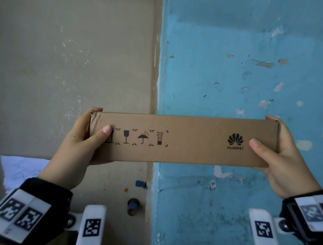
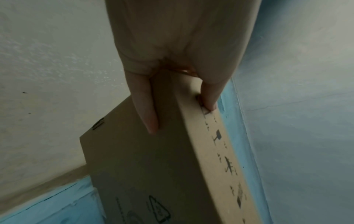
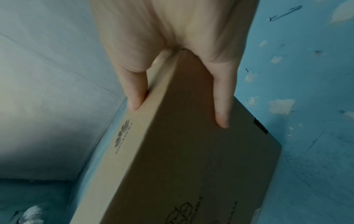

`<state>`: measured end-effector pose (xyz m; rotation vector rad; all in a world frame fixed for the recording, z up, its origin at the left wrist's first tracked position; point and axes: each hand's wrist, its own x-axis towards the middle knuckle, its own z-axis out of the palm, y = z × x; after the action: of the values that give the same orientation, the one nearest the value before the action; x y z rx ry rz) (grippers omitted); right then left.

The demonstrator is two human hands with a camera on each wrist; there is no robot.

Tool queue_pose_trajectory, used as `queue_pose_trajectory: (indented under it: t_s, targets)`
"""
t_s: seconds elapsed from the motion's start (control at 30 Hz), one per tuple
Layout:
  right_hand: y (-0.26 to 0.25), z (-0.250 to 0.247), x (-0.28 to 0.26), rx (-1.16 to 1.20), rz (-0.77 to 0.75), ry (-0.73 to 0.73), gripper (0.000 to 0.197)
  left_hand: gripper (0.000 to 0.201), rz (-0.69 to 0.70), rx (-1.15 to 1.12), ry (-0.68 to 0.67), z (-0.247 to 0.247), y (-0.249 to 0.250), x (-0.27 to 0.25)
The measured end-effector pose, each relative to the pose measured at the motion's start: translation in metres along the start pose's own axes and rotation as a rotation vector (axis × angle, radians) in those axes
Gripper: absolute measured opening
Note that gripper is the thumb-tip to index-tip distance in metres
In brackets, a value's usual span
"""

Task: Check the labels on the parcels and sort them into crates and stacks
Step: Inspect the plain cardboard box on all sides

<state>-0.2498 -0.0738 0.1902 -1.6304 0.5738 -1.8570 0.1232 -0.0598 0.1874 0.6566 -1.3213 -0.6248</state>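
Item: long flat brown cardboard parcel, held level in the air before a beige door and blue wall. Left hand and right hand each clamp one end, thumbs in front, fingers behind. Printed narrow side faces the person, probably for label reading.

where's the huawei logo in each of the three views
Head: the Huawei logo sits on the right part of the cardboard box, beside the right hand thumb.
Left wrist: not in it.
Right wrist: lower left, on the narrow side.
Shared landmark: the blue wall.
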Motion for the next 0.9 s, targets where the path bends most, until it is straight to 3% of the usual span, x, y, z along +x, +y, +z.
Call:
queue_pose_trajectory:
  t_s: [0.2,0.3,0.37,0.47,0.6,0.67,0.73,0.9]
  targets:
    - [0.002,0.001,-0.005,-0.009,0.019,0.033,0.100,0.042,-0.009,0.040,-0.019,0.001,0.003,-0.002]
    - [0.000,-0.002,-0.006,-0.016,0.020,0.060,0.096,0.085,0.003,0.054,-0.129,-0.004,0.008,-0.002]
    - [-0.003,-0.007,-0.005,-0.028,0.028,0.076,0.093,0.114,0.070,0.212,-0.241,-0.005,0.015,-0.003]
    - [-0.008,-0.017,-0.004,-0.043,0.054,0.084,0.091,0.116,0.235,0.478,-0.362,-0.005,0.017,0.001]
    - [-0.007,-0.027,-0.006,-0.036,0.096,0.072,0.080,0.118,0.359,0.785,-0.206,-0.012,0.019,0.009]
    - [-0.007,-0.032,-0.007,0.004,0.128,0.086,0.056,0.111,0.432,0.782,-0.146,-0.010,0.026,0.010]
    - [-0.009,-0.037,-0.007,0.048,0.153,0.097,0.038,0.115,0.512,0.710,-0.201,-0.002,0.033,0.007]
    - [-0.012,-0.037,-0.007,0.070,0.188,0.105,0.036,0.110,0.466,0.519,-0.276,0.012,0.040,0.006]
